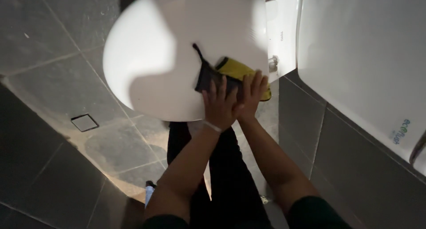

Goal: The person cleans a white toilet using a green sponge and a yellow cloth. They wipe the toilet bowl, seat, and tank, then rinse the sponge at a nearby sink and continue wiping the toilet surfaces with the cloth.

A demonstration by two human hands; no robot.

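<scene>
A white toilet lid (177, 43) is shut and fills the upper middle of the head view. A cloth (230, 69), yellow on one side and dark on the other, lies on the lid's near right edge. My left hand (220, 105) presses flat on the dark part of the cloth, fingers spread. My right hand (252, 93) rests beside it on the yellow part, overlapping the left hand slightly. Both forearms reach up from the bottom of the view.
The white cistern (368, 56) stands at the right, with the lid hinge (272, 62) next to it. Grey floor tiles surround the toilet, and a square floor drain (84, 122) sits at the left. My dark trousers (226, 176) and a shoe (149, 191) show below.
</scene>
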